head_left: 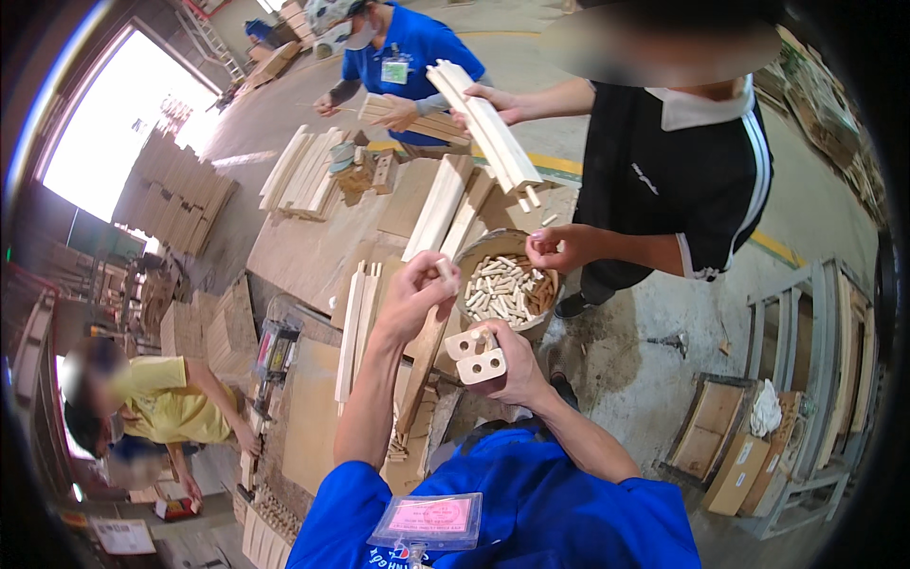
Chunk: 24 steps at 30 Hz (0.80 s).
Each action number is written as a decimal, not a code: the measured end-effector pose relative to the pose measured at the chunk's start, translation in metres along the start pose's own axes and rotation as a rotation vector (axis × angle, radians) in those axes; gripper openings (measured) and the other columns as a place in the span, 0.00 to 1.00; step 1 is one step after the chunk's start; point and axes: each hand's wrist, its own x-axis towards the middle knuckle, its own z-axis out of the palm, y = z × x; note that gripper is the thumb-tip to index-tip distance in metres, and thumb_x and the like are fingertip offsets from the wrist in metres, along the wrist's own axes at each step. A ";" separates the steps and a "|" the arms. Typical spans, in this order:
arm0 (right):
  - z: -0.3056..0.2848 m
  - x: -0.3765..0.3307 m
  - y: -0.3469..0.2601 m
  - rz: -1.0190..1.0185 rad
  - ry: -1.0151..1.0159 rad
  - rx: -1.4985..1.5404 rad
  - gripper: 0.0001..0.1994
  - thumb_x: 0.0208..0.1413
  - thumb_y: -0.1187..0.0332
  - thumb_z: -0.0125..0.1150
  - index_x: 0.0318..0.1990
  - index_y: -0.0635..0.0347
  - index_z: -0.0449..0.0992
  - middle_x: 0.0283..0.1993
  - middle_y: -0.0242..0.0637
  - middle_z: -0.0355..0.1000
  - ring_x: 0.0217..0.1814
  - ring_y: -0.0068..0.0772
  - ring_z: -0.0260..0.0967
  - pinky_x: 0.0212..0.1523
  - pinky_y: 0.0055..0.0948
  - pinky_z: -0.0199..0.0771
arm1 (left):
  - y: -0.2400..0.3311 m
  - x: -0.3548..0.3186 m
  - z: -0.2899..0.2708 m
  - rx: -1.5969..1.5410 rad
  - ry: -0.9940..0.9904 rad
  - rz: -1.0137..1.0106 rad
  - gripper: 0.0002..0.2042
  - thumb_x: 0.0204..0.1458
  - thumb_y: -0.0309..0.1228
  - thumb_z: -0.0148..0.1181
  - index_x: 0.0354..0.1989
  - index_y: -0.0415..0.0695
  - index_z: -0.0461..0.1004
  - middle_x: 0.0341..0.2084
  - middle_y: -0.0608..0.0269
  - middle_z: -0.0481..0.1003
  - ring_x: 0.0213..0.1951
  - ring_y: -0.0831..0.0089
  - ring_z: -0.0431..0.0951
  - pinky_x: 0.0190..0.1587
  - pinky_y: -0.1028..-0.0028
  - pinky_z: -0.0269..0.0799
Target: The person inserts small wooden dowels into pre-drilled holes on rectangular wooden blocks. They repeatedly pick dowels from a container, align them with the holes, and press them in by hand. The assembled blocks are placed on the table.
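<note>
My left hand (424,296) is raised with its fingers pinched on a wooden dowel (445,268). My right hand (519,372) grips two pale wood pieces (482,367) side by side, their drilled ends facing up. Round holes show in both ends, and a short peg stands out of one. Just beyond my hands is a round bucket (536,328) filled with loose dowels (500,287). Across it, a person in black has one hand (561,248) over the bucket. That person's other hand holds wood strips (485,128) with pegs sticking out of their ends.
Wood strips (439,207) lie on the worktable (313,248). At the far side a person in blue (417,47) holds more strips. To the left a person in yellow (185,398) works by a machine. Cardboard boxes (737,472) and a grey metal rack (791,332) stand at right.
</note>
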 end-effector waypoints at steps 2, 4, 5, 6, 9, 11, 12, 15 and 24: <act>0.004 0.004 0.000 -0.005 -0.016 -0.022 0.36 0.38 0.65 0.82 0.55 0.59 0.68 0.45 0.38 0.75 0.46 0.35 0.77 0.49 0.33 0.76 | 0.026 -0.039 0.007 -0.039 0.032 0.139 0.09 0.56 0.21 0.61 0.45 0.38 0.73 0.35 0.59 0.78 0.25 0.81 0.72 0.23 0.80 0.66; 0.010 0.007 0.003 -0.018 -0.035 -0.058 0.37 0.37 0.63 0.83 0.56 0.59 0.68 0.45 0.38 0.75 0.46 0.36 0.77 0.49 0.34 0.76 | 0.038 -0.072 0.007 -0.025 0.059 0.209 0.09 0.57 0.22 0.60 0.46 0.38 0.74 0.40 0.57 0.78 0.29 0.77 0.75 0.30 0.78 0.72; 0.012 0.009 0.006 -0.028 -0.035 -0.087 0.38 0.37 0.62 0.83 0.56 0.59 0.68 0.45 0.38 0.75 0.46 0.36 0.76 0.48 0.34 0.76 | 0.041 -0.081 0.012 0.042 0.093 0.242 0.09 0.58 0.23 0.61 0.46 0.38 0.75 0.42 0.56 0.78 0.35 0.73 0.77 0.38 0.74 0.73; 0.018 0.012 0.004 -0.039 -0.037 -0.113 0.38 0.37 0.61 0.84 0.56 0.59 0.67 0.45 0.38 0.75 0.46 0.36 0.76 0.48 0.34 0.76 | 0.044 -0.088 0.016 0.111 0.131 0.273 0.08 0.58 0.24 0.62 0.45 0.37 0.76 0.44 0.55 0.77 0.41 0.69 0.78 0.46 0.71 0.74; 0.027 0.017 0.000 0.000 -0.069 -0.107 0.40 0.32 0.67 0.82 0.57 0.62 0.66 0.45 0.48 0.73 0.48 0.52 0.76 0.49 0.43 0.75 | 0.044 -0.093 0.011 0.380 0.105 0.486 0.08 0.58 0.26 0.64 0.43 0.37 0.77 0.46 0.53 0.76 0.51 0.63 0.75 0.58 0.65 0.68; 0.030 0.019 -0.001 0.026 -0.078 -0.107 0.39 0.33 0.69 0.81 0.57 0.62 0.66 0.45 0.48 0.73 0.48 0.53 0.75 0.49 0.44 0.75 | 0.036 -0.096 0.010 0.370 0.132 0.411 0.08 0.57 0.27 0.65 0.41 0.37 0.77 0.47 0.52 0.76 0.52 0.62 0.74 0.58 0.64 0.68; 0.032 0.020 -0.001 0.018 -0.074 -0.128 0.39 0.33 0.69 0.81 0.57 0.61 0.66 0.45 0.48 0.73 0.48 0.53 0.75 0.49 0.44 0.75 | 0.033 -0.098 0.009 0.369 0.146 0.373 0.08 0.57 0.27 0.66 0.41 0.37 0.77 0.47 0.52 0.75 0.52 0.61 0.74 0.58 0.63 0.67; 0.035 0.022 -0.002 0.013 -0.067 -0.167 0.40 0.33 0.68 0.81 0.57 0.60 0.66 0.46 0.48 0.74 0.50 0.53 0.75 0.50 0.45 0.75 | 0.028 -0.096 0.001 0.407 0.166 0.391 0.08 0.55 0.27 0.66 0.41 0.37 0.77 0.46 0.54 0.75 0.50 0.64 0.74 0.53 0.65 0.71; 0.048 0.031 0.003 0.025 -0.092 -0.140 0.37 0.34 0.66 0.81 0.54 0.60 0.68 0.46 0.45 0.74 0.47 0.50 0.75 0.49 0.42 0.74 | 0.052 -0.098 -0.003 0.879 0.204 0.522 0.09 0.49 0.22 0.64 0.39 0.38 0.78 0.35 0.52 0.77 0.38 0.58 0.78 0.40 0.66 0.75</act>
